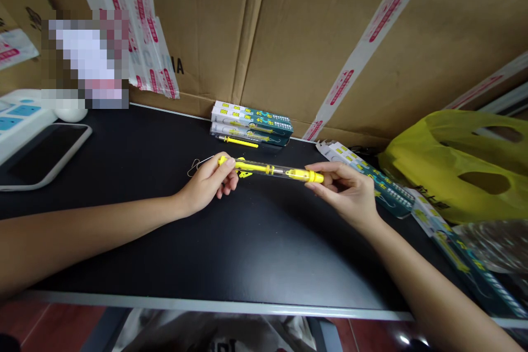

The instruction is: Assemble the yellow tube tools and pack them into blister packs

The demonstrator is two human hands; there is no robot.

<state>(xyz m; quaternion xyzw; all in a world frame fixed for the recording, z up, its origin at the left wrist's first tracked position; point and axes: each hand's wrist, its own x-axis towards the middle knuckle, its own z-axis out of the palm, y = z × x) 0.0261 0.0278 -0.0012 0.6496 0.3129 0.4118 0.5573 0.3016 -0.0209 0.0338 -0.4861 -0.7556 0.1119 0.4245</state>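
A clear-tubed spring scale (278, 171) with yellow ends and a yellow inner rod lies level between my hands, above the black table. My left hand (208, 179) pinches its left end between thumb and fingers. My right hand (350, 190) grips the yellow cap at its right end with thumb and fingertips. Just behind the tube, a small yellow piece (245, 174) shows in part. A thin bent wire (193, 167) sticks out beside my left hand; what it belongs to is hidden. Farther back, a thin yellow rod (238, 142) with a dark tip rests before the stacked boxes.
Stacked spring scale boxes (251, 121) stand at the back. More such boxes (371, 179) lie on the right, beside a yellow plastic bag (457, 165). A phone (43, 157) and a white power strip (25, 118) are at left. Large taped cartons (297, 27) form the back wall.
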